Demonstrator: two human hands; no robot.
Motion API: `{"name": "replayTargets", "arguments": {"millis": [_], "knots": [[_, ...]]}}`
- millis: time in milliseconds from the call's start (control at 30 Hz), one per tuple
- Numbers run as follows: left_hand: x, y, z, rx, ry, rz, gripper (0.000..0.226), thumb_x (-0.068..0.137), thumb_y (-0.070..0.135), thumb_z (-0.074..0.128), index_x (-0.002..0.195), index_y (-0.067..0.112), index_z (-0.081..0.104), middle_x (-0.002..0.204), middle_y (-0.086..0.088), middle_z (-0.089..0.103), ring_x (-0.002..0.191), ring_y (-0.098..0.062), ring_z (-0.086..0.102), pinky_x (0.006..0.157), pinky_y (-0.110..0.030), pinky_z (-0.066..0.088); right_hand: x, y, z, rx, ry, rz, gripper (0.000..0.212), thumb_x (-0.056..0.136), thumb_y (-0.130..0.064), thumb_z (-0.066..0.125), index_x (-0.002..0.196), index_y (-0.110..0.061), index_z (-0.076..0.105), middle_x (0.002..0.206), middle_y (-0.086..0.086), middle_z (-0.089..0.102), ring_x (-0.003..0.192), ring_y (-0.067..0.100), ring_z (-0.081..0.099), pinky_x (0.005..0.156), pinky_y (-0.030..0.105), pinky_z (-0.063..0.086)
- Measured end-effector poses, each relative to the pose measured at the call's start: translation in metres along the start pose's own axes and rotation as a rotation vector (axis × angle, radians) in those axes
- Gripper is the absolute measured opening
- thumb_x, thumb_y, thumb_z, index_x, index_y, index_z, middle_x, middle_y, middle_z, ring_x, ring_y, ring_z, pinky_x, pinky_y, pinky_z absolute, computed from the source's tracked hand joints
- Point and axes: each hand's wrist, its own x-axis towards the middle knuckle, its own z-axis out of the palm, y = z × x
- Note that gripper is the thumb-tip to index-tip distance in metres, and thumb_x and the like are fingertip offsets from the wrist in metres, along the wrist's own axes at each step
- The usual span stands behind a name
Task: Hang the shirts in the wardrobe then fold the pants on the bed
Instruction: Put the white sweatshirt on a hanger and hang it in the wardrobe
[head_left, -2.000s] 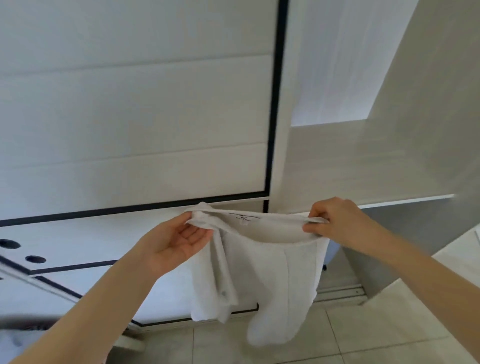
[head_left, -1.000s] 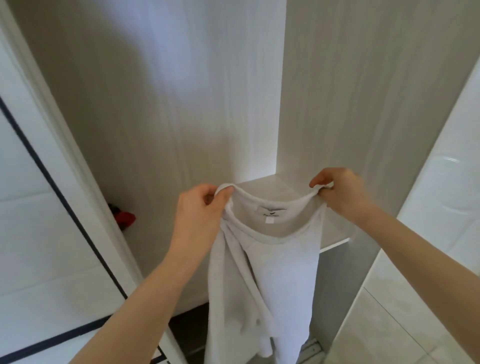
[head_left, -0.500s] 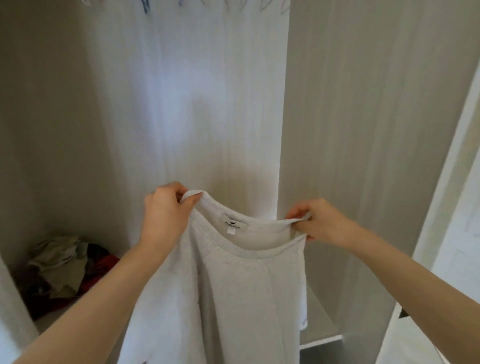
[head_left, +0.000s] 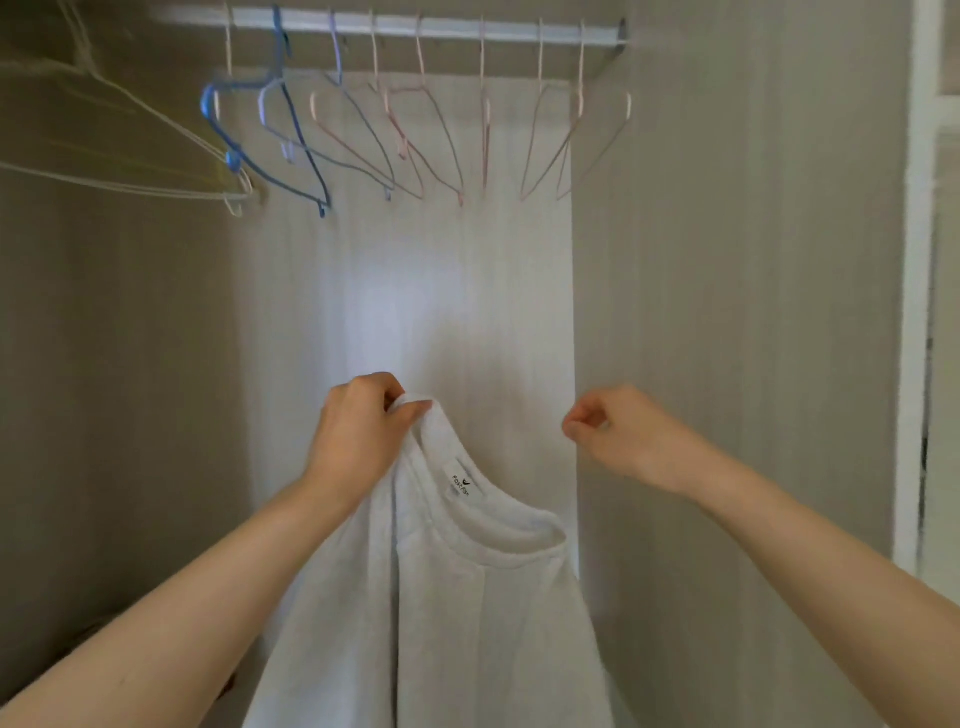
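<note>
- Your wardrobe is open in front of you, its left wall in shade.
- Up at far left, pale hangers tilt across the corner.
- A rod runs along the top; blue hangers hang from it at left, with pink hangers to their right. All of them are bare.
- Your left hand grips the white shirt by its collar, fingers curled round the cloth.
- The shirt hangs from that hand, near you, in front of the back panel. Its collar droops to the right, and the label shows inside.
- Your right hand is level with the left and apart from the shirt, its fingers curled tight with nothing in them.
</note>
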Motion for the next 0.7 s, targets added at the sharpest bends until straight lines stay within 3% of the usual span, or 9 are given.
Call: {"name": "replayTargets", "arguments": {"millis": [167, 300, 433, 567, 633, 700], "knots": [[0.034, 0.014, -0.001, 0.003, 0.008, 0.067, 0.026, 0.087, 0.031, 0.07, 0.071, 0.012, 0.063, 0.066, 0.0, 0.06, 0.066, -0.011, 0.054, 0.055, -0.02, 0.037, 0.056, -0.03, -0.051, -0.098, 0.235, -0.066, 0.02, 0.089, -0.024, 0.054, 0.087, -0.011, 0.069, 0.087, 0.007, 0.07, 0.085, 0.026, 0.064, 0.079, 0.033, 0.053], [0.06, 0.022, -0.007, -0.034, 0.02, 0.084, 0.026, 0.086, 0.031, 0.072, 0.071, 0.011, 0.064, 0.068, -0.005, 0.063, 0.07, -0.02, 0.057, 0.06, -0.027, 0.041, 0.093, -0.048, -0.088, -0.13, 0.345, -0.061, 0.024, 0.088, -0.018, 0.051, 0.09, -0.001, 0.067, 0.087, 0.015, 0.07, 0.086, 0.033, 0.065, 0.077, 0.036, 0.053], [0.083, 0.03, -0.013, -0.061, 0.037, 0.102, 0.025, 0.086, 0.032, 0.072, 0.069, 0.014, 0.064, 0.063, 0.001, 0.059, 0.063, -0.011, 0.052, 0.057, -0.023, 0.039, 0.118, -0.064, -0.119, -0.157, 0.422, -0.096, 0.021, 0.084, -0.013, 0.049, 0.078, 0.004, 0.061, 0.077, 0.019, 0.065, 0.081, 0.038, 0.063, 0.071, 0.038, 0.052], [0.105, 0.037, -0.02, -0.073, 0.021, 0.101, 0.027, 0.086, 0.031, 0.072, 0.065, 0.018, 0.063, 0.061, 0.005, 0.058, 0.061, -0.008, 0.05, 0.056, -0.022, 0.036, 0.136, -0.078, -0.149, -0.207, 0.533, -0.072, 0.019, 0.086, -0.017, 0.05, 0.084, -0.003, 0.063, 0.095, 0.022, 0.065, 0.095, 0.04, 0.059, 0.08, 0.036, 0.05], [0.117, 0.041, -0.023, -0.185, -0.02, 0.025, 0.03, 0.085, 0.029, 0.074, 0.064, 0.01, 0.064, 0.059, 0.003, 0.057, 0.059, -0.013, 0.051, 0.056, -0.024, 0.04, 0.145, -0.084, -0.164, -0.216, 0.613, -0.065, 0.018, 0.086, -0.019, 0.049, 0.087, -0.006, 0.061, 0.097, 0.022, 0.062, 0.097, 0.04, 0.058, 0.077, 0.034, 0.046], [0.127, 0.045, -0.027, -0.443, -0.098, -0.127, 0.03, 0.083, 0.024, 0.077, 0.074, -0.004, 0.067, 0.062, -0.004, 0.057, 0.059, -0.017, 0.053, 0.054, -0.026, 0.047, 0.157, -0.089, -0.179, -0.229, 0.699, -0.066, 0.02, 0.088, -0.02, 0.048, 0.092, -0.005, 0.061, 0.099, 0.022, 0.061, 0.095, 0.04, 0.057, 0.073, 0.033, 0.041]]}}
